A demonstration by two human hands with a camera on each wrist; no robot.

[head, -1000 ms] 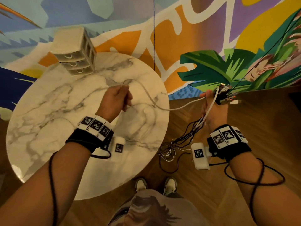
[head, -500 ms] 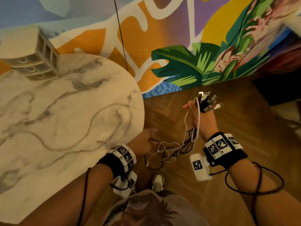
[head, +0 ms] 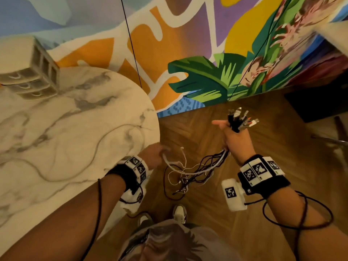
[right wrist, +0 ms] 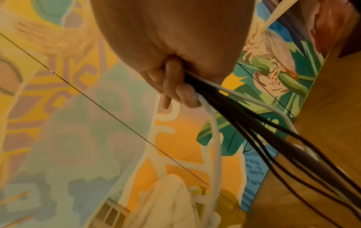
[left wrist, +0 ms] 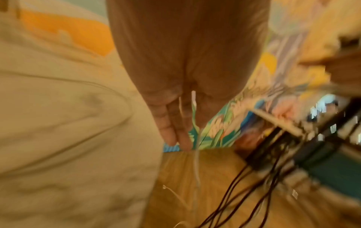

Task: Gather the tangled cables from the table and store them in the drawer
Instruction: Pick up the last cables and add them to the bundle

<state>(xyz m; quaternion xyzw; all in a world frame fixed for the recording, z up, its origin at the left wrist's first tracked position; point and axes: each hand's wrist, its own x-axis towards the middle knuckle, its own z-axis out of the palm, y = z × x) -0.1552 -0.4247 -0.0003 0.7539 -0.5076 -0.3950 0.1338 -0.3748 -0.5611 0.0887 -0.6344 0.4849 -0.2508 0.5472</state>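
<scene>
while the right hand [head: 236, 142] is raised beside the round white marble tabletop [head: 56, 147], its fingers are curled tight round a bundle of thin black and white cables [head: 199, 166], with the metal and black plug ends [head: 240, 119] fanning out above the fist toward 12 o'clock and the index finger sticking out toward 9 o'clock. from the bottom of that fist the cables hang down toward 7 o'clock in a loose tangle above the wooden herringbone floor [head: 207, 213]. the left hand [head: 155, 154] sits just off the tabletop's edge at about 3 o'clock of the tabletop, its fingers nearly straight, with a thin white strand of the tangle running along and between them; whether it truly pinches that strand is too blurred to tell. the small cream three-drawer unit [head: 28, 72] stands at the tabletop's 11 o'clock rim, well apart from both hands, drawers closed. a bright painted mural wall [head: 207, 53] rises behind.
</scene>
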